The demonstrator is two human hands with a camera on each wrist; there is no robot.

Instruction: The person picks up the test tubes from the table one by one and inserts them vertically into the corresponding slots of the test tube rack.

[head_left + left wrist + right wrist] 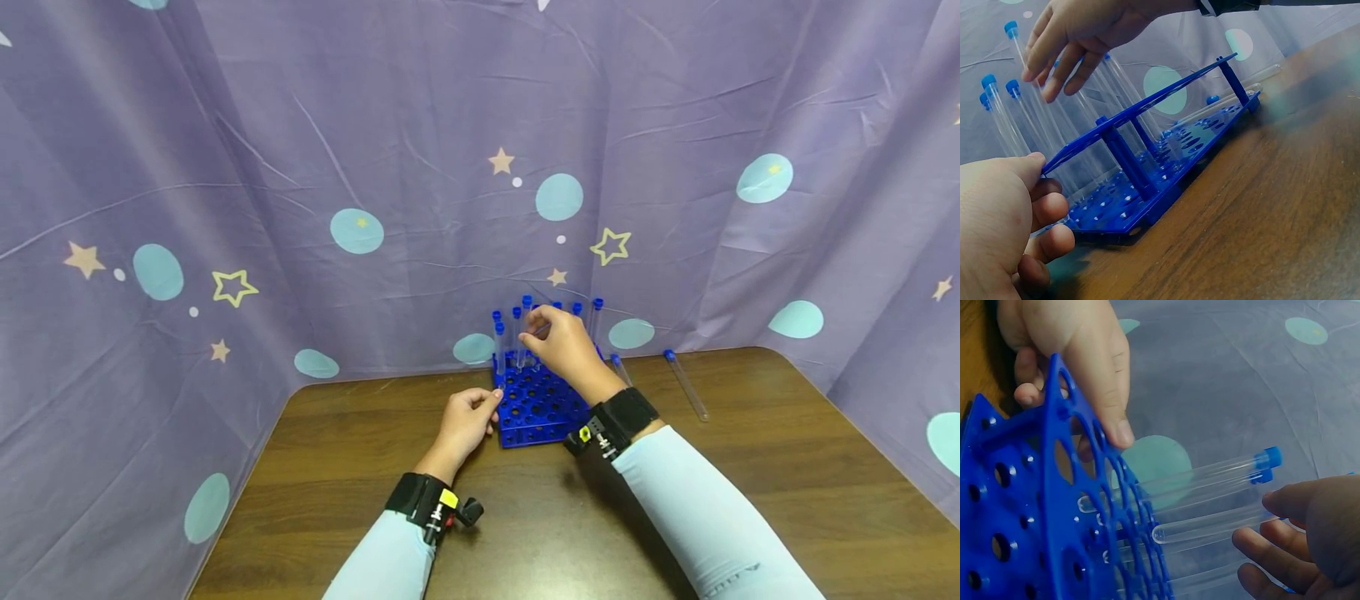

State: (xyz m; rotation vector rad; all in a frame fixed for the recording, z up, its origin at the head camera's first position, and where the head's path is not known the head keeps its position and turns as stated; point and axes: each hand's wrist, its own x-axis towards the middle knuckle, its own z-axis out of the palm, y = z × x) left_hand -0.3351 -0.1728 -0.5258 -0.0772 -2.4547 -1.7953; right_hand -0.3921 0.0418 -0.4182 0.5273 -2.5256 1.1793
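A blue test tube rack (536, 429) stands on the table near the curtain. My left hand (467, 421) grips its left corner, thumb on the top plate and the other fingers curled below. Above the rack, my right hand (564, 346) pinches a clear blue-capped test tube (1210, 530) near its cap. The tube's rounded bottom is close to the top plate's holes; whether it has entered one I cannot tell. Several other capped tubes (1007, 115) stand in the rack's back and left rows, some partly hidden behind my right hand.
Right of the rack, one capped test tube (686, 385) lies on the wooden table (337, 492). A second tube (622, 371) lies closer, partly hidden by my right wrist. A purple patterned curtain (420, 292) hangs right behind the table's back edge.
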